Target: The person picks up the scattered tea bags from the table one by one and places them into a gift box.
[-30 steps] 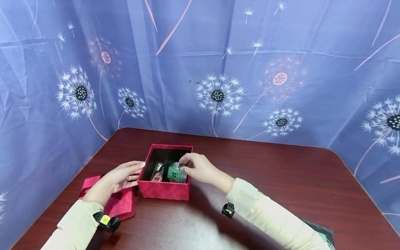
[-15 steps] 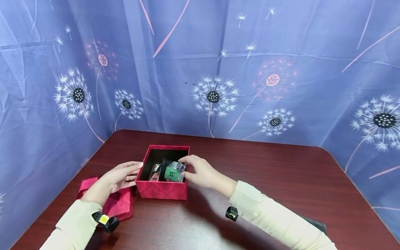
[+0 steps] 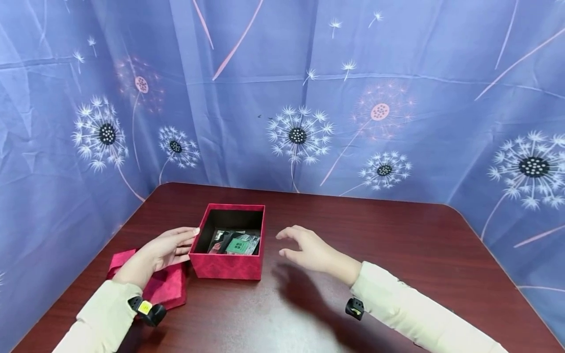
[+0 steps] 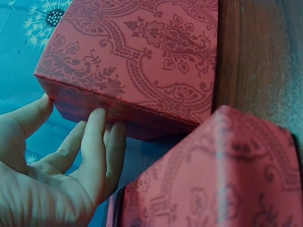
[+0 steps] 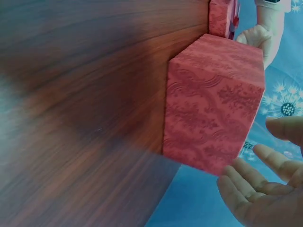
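A red patterned gift box (image 3: 226, 267) stands uncovered on the table. Inside lie a clear packet with a green label (image 3: 238, 246) and another flat packet, red and dark (image 3: 215, 245), at its left. My left hand (image 3: 161, 252) rests its fingertips against the box's left wall, one at the rim; in the left wrist view its fingers (image 4: 97, 132) are extended at that side. My right hand (image 3: 309, 250) is in the air right of the box, holding nothing, thumb and fingers spread apart. The right wrist view shows this hand (image 5: 265, 189) beside the box's patterned side.
The red lid (image 3: 167, 289) lies left of the box, partly under the left forearm. Both stand on a dark brown wooden table (image 3: 375, 235). A blue curtain (image 3: 247, 122) with dandelion prints hangs behind the table and along its sides.
My right hand has let go of the green-labelled packet and moved right, out of the box. The packet now lies flatter inside. My left hand stays at the box's side.
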Motion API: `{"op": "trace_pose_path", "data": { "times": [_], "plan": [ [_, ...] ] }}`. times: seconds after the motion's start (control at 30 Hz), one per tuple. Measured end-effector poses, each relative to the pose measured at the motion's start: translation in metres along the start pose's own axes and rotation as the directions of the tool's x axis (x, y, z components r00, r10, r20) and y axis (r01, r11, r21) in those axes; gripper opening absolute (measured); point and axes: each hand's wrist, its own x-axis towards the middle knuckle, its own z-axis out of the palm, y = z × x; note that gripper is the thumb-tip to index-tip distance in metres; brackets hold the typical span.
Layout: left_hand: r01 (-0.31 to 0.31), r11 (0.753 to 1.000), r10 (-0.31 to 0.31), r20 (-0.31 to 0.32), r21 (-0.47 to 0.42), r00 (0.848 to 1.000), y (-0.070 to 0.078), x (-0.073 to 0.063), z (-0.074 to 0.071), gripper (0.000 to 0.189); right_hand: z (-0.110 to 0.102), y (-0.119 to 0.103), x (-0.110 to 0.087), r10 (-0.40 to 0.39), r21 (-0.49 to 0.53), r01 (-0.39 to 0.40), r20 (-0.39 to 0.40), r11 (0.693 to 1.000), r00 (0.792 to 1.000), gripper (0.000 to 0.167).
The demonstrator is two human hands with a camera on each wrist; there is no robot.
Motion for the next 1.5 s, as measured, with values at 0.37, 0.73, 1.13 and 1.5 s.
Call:
{"op": "trace_pose_path", "data": {
  "times": [0.37, 0.73, 1.13, 1.5],
  "plan": [
    [0.001, 0.999, -0.001, 0.026, -0.038, 1.0, -0.005, 0.003, -0.003, 0.066, -0.011, 0.015, -0.035, 0.112, -0.05, -0.111, 0.027, 0.993, 0.993, 0.025],
    [-0.001, 0.999, 0.003, 0.054, -0.034, 0.999, -0.003, 0.003, -0.002, 0.066, -0.024, 0.025, -0.066, 0.229, -0.12, -0.219, 0.078, 0.968, 0.97, 0.028],
    [-0.013, 1.0, 0.014, 0.062, -0.025, 0.998, -0.001, 0.003, -0.005, 0.067, -0.025, 0.034, -0.078, 0.387, -0.149, -0.364, 0.171, 0.919, 0.906, 0.032],
    [0.0, 1.0, 0.001, 0.061, -0.017, 0.998, -0.003, 0.005, -0.006, 0.069, -0.019, 0.047, -0.083, 0.445, -0.179, -0.413, 0.209, 0.893, 0.871, 0.032]
  ]
}}
